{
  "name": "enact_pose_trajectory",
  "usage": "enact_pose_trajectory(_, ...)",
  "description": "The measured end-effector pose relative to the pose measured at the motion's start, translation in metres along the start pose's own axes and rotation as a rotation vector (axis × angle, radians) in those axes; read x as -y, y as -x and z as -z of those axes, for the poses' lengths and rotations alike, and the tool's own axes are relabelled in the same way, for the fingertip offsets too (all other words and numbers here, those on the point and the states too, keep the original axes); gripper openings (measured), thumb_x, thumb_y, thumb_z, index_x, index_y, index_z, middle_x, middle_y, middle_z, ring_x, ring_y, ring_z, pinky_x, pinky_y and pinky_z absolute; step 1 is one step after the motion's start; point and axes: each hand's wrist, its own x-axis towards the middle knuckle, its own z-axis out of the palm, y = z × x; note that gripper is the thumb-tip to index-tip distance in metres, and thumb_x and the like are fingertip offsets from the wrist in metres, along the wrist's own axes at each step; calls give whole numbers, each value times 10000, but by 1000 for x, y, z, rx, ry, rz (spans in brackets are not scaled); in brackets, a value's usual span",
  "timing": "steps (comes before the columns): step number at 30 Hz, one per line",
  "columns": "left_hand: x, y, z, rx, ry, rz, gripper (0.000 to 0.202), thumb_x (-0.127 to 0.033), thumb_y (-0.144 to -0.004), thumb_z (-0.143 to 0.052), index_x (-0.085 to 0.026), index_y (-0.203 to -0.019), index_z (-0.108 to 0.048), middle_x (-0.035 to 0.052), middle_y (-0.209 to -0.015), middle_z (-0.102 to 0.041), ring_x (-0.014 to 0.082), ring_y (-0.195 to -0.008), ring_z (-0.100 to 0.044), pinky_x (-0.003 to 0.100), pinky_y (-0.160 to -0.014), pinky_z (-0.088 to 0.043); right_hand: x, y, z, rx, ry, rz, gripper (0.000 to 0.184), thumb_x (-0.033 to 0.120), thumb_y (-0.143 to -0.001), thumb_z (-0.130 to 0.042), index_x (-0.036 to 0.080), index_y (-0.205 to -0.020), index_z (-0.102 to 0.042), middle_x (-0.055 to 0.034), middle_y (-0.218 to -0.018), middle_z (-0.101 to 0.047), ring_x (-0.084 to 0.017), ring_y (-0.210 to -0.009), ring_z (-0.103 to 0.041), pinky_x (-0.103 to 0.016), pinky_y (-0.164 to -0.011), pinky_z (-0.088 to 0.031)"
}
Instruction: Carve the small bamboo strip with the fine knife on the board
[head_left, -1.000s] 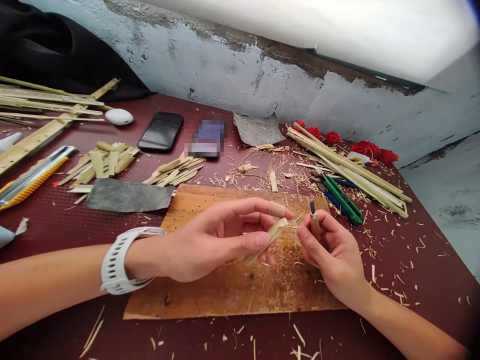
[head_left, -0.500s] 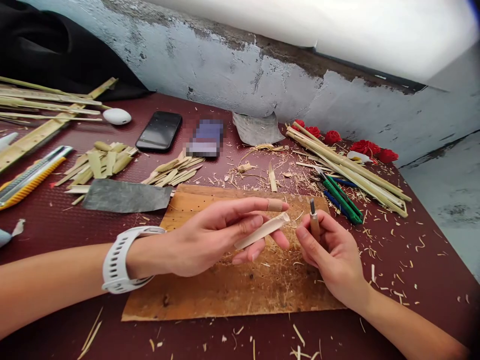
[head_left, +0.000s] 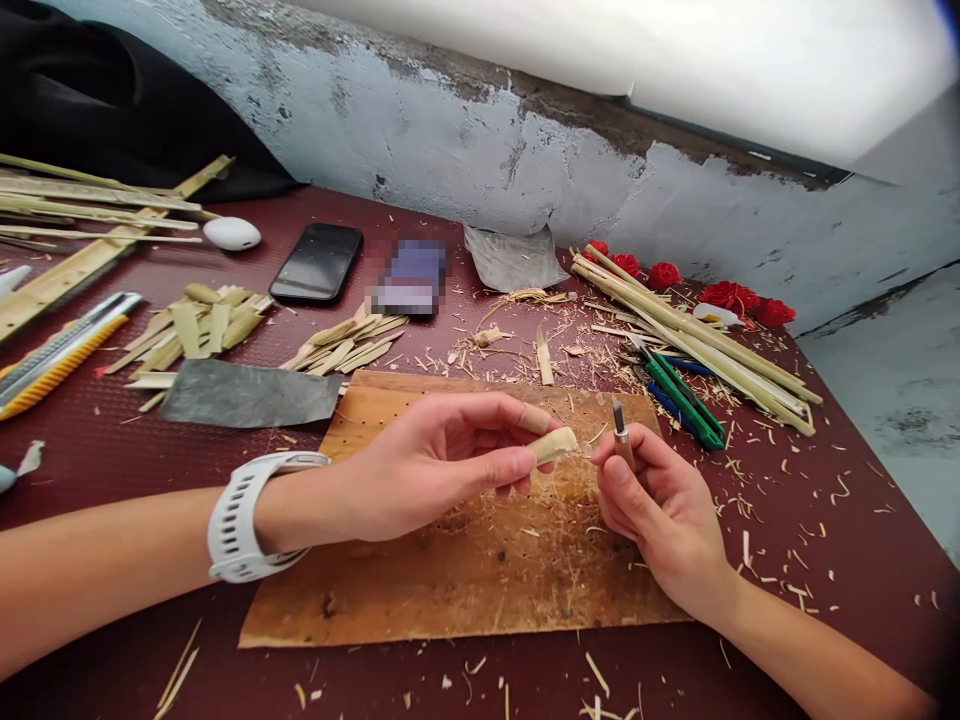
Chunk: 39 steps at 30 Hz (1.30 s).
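Observation:
My left hand [head_left: 442,465] pinches a short, pale strip of bamboo [head_left: 553,446] between thumb and fingers; its far end points right, and the rest is hidden in the hand. A bandage wraps one finger. In my right hand [head_left: 660,510] is a small carving chisel [head_left: 622,440], its wooden handle gripped and its dark metal tip pointing up. The tool and the strip are apart. Beneath both hands lies a scratched wooden board [head_left: 420,600] with shavings on it.
Behind the board are sandpaper [head_left: 251,393], cut bamboo pieces [head_left: 349,342] and a black phone [head_left: 317,263]. To the right lie a green utility knife [head_left: 684,398], bamboo sticks [head_left: 697,335] and red flowers [head_left: 724,294]. A yellow utility knife [head_left: 67,355] is at left. Shavings litter the table.
The left hand has turned the bamboo strip over, and its fingers have closed in, so less of the strip shows. The right hand with the chisel has barely shifted.

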Motion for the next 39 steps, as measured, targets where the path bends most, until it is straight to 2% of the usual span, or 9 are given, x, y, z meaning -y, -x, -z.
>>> enact_pose_trajectory(4, 3, 0, 1, -42, -131, -40, 99, -199, -957, -753, -173, -1053, -752, 30, -989, -758, 119, -900, -691, 232, -802, -562, 0, 1, 0, 0, 0, 5, 191, 437, -1003, -719, 261, -1033, -653, 83, -686, -390, -58, -538, -302, -205, -467, -255)
enact_pose_trajectory(8, 5, 0, 5, -47, -413, -212, 46, -161, -969, -723, -172, -955, -765, 32, -1033, -743, 129, -967, -684, 266, -892, -530, 4, 0, -3, -12, -37, 4, 209, 462, -1000, -716, 261, -1025, -663, 83, -676, -383, -58, -524, -293, -205, -457, -253)
enact_pose_trajectory(14, 12, -4, 14, -87, -611, -301, 58, -159, -995, -710, -188, -972, -756, 20, -1064, -709, 117, -993, -667, 254, -898, -510, 6, -3, -7, -48, -37, -16, 279, 524, -1056, -594, 266, -1085, -695, 66, -689, -399, -73, -516, -306, -217, -429, -250)
enact_pose_trajectory(19, 13, -5, 16, -125, -677, -262, 94, -198, -1012, -688, -181, -1088, -740, 28, -1026, -756, 137, -921, -686, 263, -828, -538, -4, -2, -3, -146, 237, 125, 238, 440, -1037, -655, 281, -1212, -690, 20, -844, -567, -93, -625, -470, -228, -518, -401)
enact_pose_trajectory(24, 14, -5, 23, -89, -879, -318, 153, -212, -1072, -583, -176, -1167, -697, 56, -1082, -747, 166, -979, -682, 304, -885, -530, -3, -4, 1, -176, 487, 271, 262, 344, -1040, -645, 304, -1298, -660, -26, -1044, -698, -150, -839, -648, -273, -720, -554)
enact_pose_trajectory(30, 15, -6, 33, 51, -1103, -334, 185, -243, -1099, -517, -176, -1183, -669, 89, -1133, -626, 190, -997, -604, 333, -893, -506, 0, -13, 9, -117, 766, 501, 291, 187, -1034, -611, 282, -1306, -642, -24, -1070, -728, -164, -929, -691, -299, -839, -562)
enact_pose_trajectory(34, 13, -9, 39, 86, -1346, -423, 236, -309, -1097, -529, -186, -1149, -723, 122, -1144, -605, 253, -1046, -528, 423, -936, -476, -2, -18, 13, -65, 912, 632, 376, 95, -1029, -553, 249, -1368, -600, -50, -1099, -723, -182, -1004, -695, -326, -901, -551)
enact_pose_trajectory(37, 12, -11, 41, 107, -1425, -441, 261, -323, -1092, -530, -214, -1137, -762, 140, -1177, -573, 296, -1110, -488, 499, -977, -468, -2, -19, 14, -47, 1029, 688, 432, 70, -1029, -515, 225, -1430, -560, -81, -1138, -721, -198, -1016, -693, -335, -897, -552)
enact_pose_trajectory(39, 12, -11, 41, 106, -1432, -455, 260, -275, -1084, -526, -245, -1136, -779, 143, -1241, -547, 310, -1163, -470, 527, -1001, -470, -1, -18, 15, -22, 1118, 719, 470, 73, -1027, -516, 227, -1470, -533, -75, -1103, -728, -190, -944, -688, -312, -821, -542)
